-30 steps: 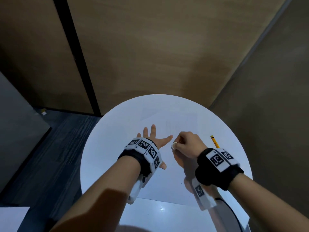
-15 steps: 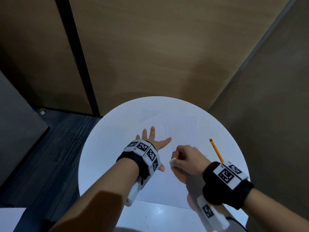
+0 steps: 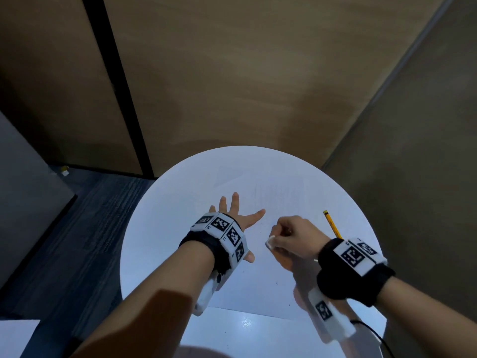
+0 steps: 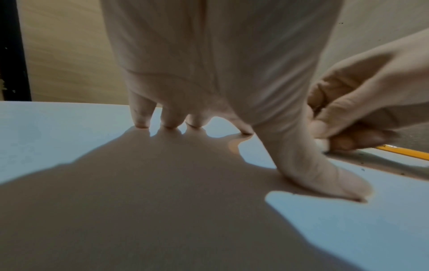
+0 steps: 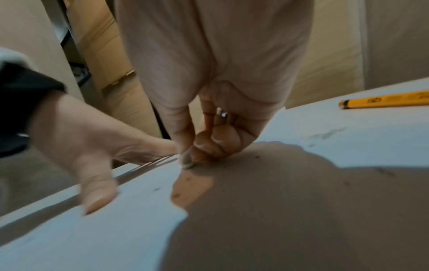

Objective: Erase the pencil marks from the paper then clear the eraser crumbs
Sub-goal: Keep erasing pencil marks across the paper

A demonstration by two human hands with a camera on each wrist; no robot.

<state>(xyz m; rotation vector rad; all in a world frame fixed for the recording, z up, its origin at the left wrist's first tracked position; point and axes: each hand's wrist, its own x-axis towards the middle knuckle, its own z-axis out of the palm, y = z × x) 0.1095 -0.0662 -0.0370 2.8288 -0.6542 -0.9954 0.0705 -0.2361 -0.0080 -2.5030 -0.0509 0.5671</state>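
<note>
Since 1 second ago the right hand (image 3: pixel 294 237) has drawn the eraser (image 3: pixel 270 241) — pinched in curled fingers — back down the paper (image 3: pixel 258 288) on the counter (image 3: pixel 160 228), while the left hand (image 3: pixel 232 215) lies spread flat, likely pinning the sheet against rubbing.

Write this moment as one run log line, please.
left hand: flat, pressing paper | right hand: pinching eraser on paper | pencil: idle | crumbs: present
</note>
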